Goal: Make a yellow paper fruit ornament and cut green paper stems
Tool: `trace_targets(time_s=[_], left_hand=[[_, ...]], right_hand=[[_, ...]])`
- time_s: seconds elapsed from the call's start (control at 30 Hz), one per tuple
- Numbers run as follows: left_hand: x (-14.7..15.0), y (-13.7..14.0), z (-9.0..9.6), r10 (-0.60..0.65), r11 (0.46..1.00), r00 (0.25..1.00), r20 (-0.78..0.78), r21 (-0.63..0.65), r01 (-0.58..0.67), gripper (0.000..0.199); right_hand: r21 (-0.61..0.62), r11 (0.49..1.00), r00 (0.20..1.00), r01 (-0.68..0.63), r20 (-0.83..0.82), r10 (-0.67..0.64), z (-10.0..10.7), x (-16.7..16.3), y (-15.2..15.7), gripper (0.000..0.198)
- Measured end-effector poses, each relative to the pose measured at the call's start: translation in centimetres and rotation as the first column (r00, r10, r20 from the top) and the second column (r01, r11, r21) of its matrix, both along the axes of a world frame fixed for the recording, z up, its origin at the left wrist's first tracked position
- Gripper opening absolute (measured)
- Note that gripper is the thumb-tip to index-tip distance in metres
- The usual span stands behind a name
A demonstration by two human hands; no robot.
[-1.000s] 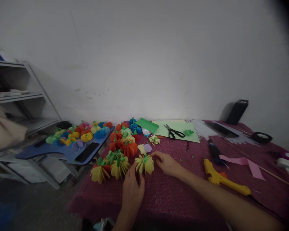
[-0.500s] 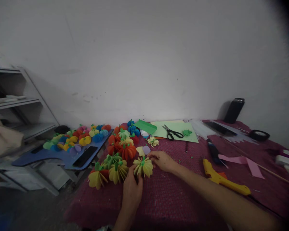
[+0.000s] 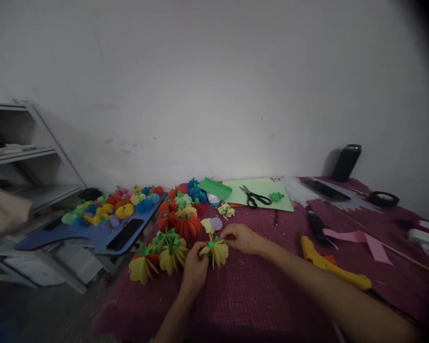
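A yellow paper pumpkin (image 3: 217,253) with fanned folds and a green top sits between my two hands at the near part of the table. My left hand (image 3: 196,267) is closed on its left side, thumb and fingers at the folds. At its upper right, my right hand (image 3: 243,239) pinches near the green top; what lies between those fingertips is too small to make out. Left of my left hand stand another yellow paper pumpkin (image 3: 173,255) and a yellow one with red folds (image 3: 142,267). Behind them are a green pumpkin (image 3: 162,239) and an orange-red pumpkin (image 3: 188,226).
Black-handled scissors (image 3: 254,197) lie on light green paper (image 3: 288,202). A yellow glue gun (image 3: 331,267), pink ribbon (image 3: 373,247), tape roll (image 3: 383,199) and black bottle (image 3: 346,163) are at right. A blue board (image 3: 62,237) at left bears several paper pumpkins and a phone (image 3: 125,234).
The yellow pumpkin has shifted slightly right and tilted between my hands. My left hand has moved up along its left side; my right hand has come nearer its green top.
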State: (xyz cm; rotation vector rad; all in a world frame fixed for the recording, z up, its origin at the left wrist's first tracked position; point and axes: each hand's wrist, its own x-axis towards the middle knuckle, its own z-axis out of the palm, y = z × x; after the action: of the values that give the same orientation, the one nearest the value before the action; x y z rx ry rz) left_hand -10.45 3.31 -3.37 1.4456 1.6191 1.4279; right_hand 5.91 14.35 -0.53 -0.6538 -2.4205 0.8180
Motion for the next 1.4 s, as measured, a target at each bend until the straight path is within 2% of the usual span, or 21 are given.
trace_targets(time_s=[0.13,0.2,0.37,0.57,0.77,0.9,1.03,1.2,1.4], left_hand=[[0.2,0.8,-0.4,-0.015,1.0,0.999,0.034,-0.011,0.015,0.02],[0.2,1.1,-0.7,-0.01,1.0,0.999,0.04,-0.012,0.01,0.019],[0.0,1.0,-1.1,0.026,1.0,0.999,0.023,0.004,-0.026,0.024],[0.6,-0.2,-0.5,0.068,0.995,0.998,-0.015,0.073,-0.067,0.056],[1.1,-1.8,-0.8,0.177,0.978,0.976,-0.129,0.136,-0.159,0.062],[1.4,-3.6,-1.3,0.317,0.932,0.916,-0.248,0.258,-0.253,0.056],[1.5,-4.8,-1.9,0.39,0.906,0.868,-0.308,0.3,-0.3,0.042],[1.5,-4.5,-1.8,0.335,0.934,0.875,-0.35,0.249,-0.257,0.031],[1.4,-3.8,-0.6,0.257,0.965,0.917,-0.306,0.128,-0.228,0.028]], right_hand=[[0.036,0.999,0.999,-0.038,-0.024,0.039,0.6,0.2,0.0,0.037],[0.025,0.997,0.997,-0.073,-0.033,0.074,0.8,0.2,0.0,0.041],[-0.028,0.993,0.99,-0.115,-0.082,0.112,0.7,0.0,0.0,0.039],[-0.097,0.982,0.98,-0.16,-0.135,0.147,0.4,0.0,-0.2,0.032],[-0.096,0.984,0.982,-0.151,-0.131,0.138,0.2,0.1,-0.1,0.028],[-0.05,0.996,0.99,-0.08,-0.121,0.073,0.0,-0.2,0.3,0.025],[-0.027,0.998,0.992,-0.061,-0.108,0.058,-0.5,-0.5,0.6,0.013],[-0.009,0.992,0.988,-0.125,-0.089,0.123,-0.3,-0.8,0.4,0.005],[0.05,0.986,0.985,-0.162,-0.054,0.164,0.6,-0.8,0.3,0.009]])
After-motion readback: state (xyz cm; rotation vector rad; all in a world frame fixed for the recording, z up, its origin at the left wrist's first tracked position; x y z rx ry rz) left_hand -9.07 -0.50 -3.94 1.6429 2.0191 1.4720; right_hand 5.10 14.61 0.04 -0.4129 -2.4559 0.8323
